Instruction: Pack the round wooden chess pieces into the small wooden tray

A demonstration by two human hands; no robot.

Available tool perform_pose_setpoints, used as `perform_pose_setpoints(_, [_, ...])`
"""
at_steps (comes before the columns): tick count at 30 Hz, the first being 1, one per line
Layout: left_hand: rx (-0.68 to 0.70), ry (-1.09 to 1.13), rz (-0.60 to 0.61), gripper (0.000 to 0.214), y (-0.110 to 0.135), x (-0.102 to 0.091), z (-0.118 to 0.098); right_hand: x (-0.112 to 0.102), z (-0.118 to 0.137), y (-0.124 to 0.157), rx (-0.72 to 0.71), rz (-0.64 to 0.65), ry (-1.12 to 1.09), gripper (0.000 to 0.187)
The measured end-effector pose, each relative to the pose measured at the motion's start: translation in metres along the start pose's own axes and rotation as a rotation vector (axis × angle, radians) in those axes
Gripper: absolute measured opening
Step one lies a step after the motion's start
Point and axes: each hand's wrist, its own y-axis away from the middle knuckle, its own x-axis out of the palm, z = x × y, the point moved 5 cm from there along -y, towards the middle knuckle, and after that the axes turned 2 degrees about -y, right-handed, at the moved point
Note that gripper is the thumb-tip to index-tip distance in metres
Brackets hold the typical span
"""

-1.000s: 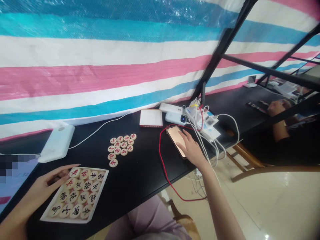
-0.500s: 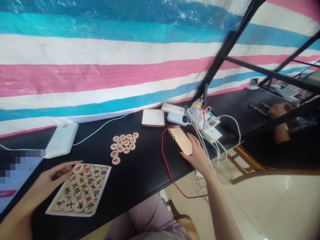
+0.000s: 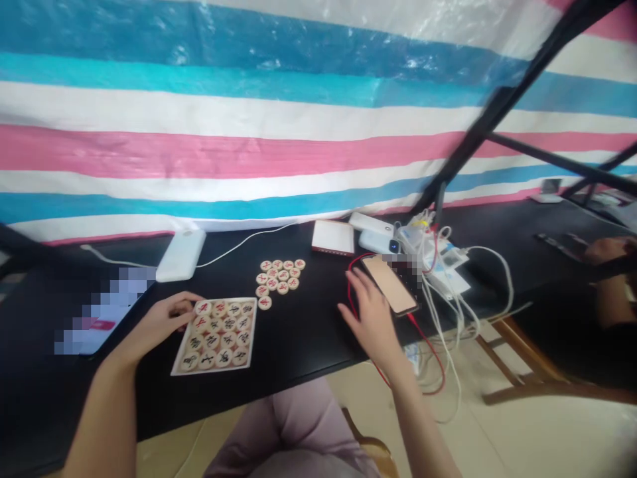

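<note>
My left hand [image 3: 162, 320] rests at the left edge of a white tray [image 3: 182, 362] filled with several round wooden chess pieces, its fingers curled against the top-left piece. My right hand [image 3: 371, 318] hovers open over the black table [image 3: 293, 335], fingers spread, just left of a phone [image 3: 391, 282] that lies flat with a red cable [image 3: 421, 332] running from it. A loose cluster of chess pieces [image 3: 279, 275] with red characters lies on the table between the tray and the phone.
A white power bank [image 3: 182, 254] with a white cord sits at the back left. A white box [image 3: 333, 237], small white devices [image 3: 381, 232] and a tangle of white cables [image 3: 448, 265] lie behind the phone. Another person's arm [image 3: 610, 265] shows at the right. A striped tarp hangs behind.
My right hand has come off the phone and moved left, fingers now spread above the table. The view has swung left. My left hand stays at the tray.
</note>
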Motion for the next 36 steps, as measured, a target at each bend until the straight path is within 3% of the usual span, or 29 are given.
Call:
perform_pose_setpoints(3, [0.027, 0.048, 0.0, 0.027, 0.007, 0.003, -0.006, 0.022, 0.09, 0.004, -0.343, 0.169, -0.178, 0.047])
perform_pose_setpoints(6, [0.05, 0.106, 0.003, 0.021, 0.011, 0.004, -0.007, 0.046, 0.157, 0.012, -0.581, 0.264, -0.277, 0.037])
perform_pose_setpoints(8, [0.061, 0.136, 0.005, 0.017, 0.012, 0.004, -0.006, 0.061, 0.183, 0.01, -0.642, 0.273, -0.278, 0.033])
perform_pose_setpoints(11, [0.071, 0.158, 0.015, 0.015, 0.013, 0.003, -0.004, 0.082, 0.2, -0.001, -0.632, 0.218, -0.227, 0.035])
perform_pose_setpoints(17, [0.083, 0.159, 0.027, 0.019, 0.014, 0.004, -0.004, 0.105, 0.206, -0.022, -0.575, 0.127, -0.095, 0.033])
perform_pose_setpoints(23, [0.085, 0.14, 0.031, 0.022, 0.012, 0.004, -0.005, 0.098, 0.195, -0.027, -0.537, 0.094, -0.087, 0.018])
perform_pose_setpoints(30, [0.073, 0.148, 0.039, 0.021, 0.009, 0.006, 0.002, 0.063, 0.143, -0.036, -0.29, -0.037, -0.263, 0.018])
perform_pose_setpoints(36, [0.06, 0.148, 0.032, 0.02, 0.009, 0.006, 0.002, 0.065, 0.112, -0.033, -0.283, 0.063, -0.168, 0.016])
